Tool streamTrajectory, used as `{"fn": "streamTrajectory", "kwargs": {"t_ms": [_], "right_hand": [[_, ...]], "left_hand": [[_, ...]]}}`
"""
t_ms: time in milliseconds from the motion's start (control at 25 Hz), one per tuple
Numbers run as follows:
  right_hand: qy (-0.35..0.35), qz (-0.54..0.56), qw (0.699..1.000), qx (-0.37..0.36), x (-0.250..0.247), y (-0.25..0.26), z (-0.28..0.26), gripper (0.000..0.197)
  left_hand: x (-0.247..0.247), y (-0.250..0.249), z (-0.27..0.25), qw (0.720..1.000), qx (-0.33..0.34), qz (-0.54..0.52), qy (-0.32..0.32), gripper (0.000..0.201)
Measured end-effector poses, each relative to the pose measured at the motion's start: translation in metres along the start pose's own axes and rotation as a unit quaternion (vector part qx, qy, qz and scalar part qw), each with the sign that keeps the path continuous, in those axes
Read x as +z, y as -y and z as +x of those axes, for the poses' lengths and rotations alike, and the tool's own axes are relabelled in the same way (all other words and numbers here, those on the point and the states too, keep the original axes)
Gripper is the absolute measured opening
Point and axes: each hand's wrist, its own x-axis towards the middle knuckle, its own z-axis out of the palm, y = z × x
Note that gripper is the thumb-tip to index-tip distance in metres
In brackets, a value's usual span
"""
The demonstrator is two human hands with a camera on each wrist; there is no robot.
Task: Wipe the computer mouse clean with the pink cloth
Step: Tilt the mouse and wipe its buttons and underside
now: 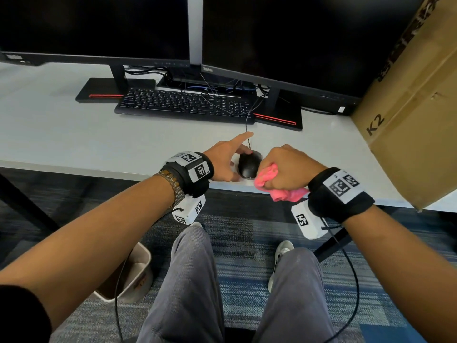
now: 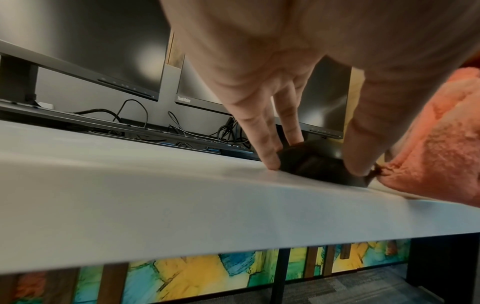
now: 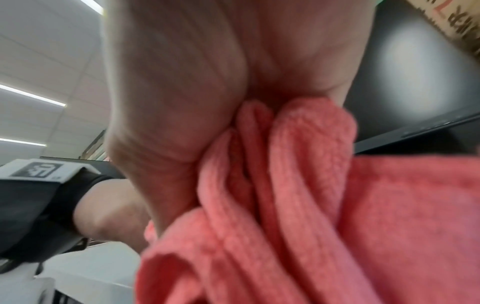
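Note:
A black corded computer mouse (image 1: pixel 249 164) (image 2: pixel 319 162) sits near the front edge of the white desk (image 1: pixel 74 139). My left hand (image 1: pixel 226 162) pinches the mouse by its sides between thumb and fingers (image 2: pixel 267 152), with the index finger pointing away. My right hand (image 1: pixel 288 167) grips the bunched pink cloth (image 1: pixel 268 175) (image 3: pixel 298 205) in a fist. The cloth (image 2: pixel 436 144) presses against the mouse's right side. The mouse's right flank is hidden behind the cloth and fist.
A black keyboard (image 1: pixel 185 103) and two dark monitors (image 1: pixel 99 28) stand behind the mouse, with cables (image 1: pixel 222 95) between them. A large cardboard box (image 1: pixel 415 107) sits on the desk's right end. A small bin (image 1: pixel 133 276) stands on the carpet below.

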Motion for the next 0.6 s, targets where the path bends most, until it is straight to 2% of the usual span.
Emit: {"fn": "streamTrajectory", "kwargs": {"t_ms": [120, 240, 360, 520, 600], "right_hand": [[-0.012, 0.035, 0.999, -0.029, 0.005, 0.012, 0.009, 0.019], [-0.063, 0.082, 0.994, -0.032, -0.006, 0.015, 0.017, 0.022], [-0.114, 0.074, 0.99, -0.028, -0.017, 0.002, 0.017, 0.014], [-0.116, 0.053, 0.992, -0.002, -0.014, -0.009, 0.021, 0.024], [-0.121, 0.063, 0.991, 0.007, -0.01, -0.009, 0.021, 0.033]], "left_hand": [[-0.001, 0.0, -0.001, 1.0, 0.007, 0.009, -0.004, 0.108], [-0.003, -0.001, -0.002, 0.999, 0.008, 0.031, 0.0, 0.106], [-0.002, 0.0, -0.005, 0.999, 0.008, 0.046, -0.004, 0.1], [0.0, 0.001, -0.014, 0.995, 0.034, 0.062, -0.067, 0.055], [0.001, -0.001, -0.019, 0.99, 0.056, 0.091, -0.09, 0.042]]}}
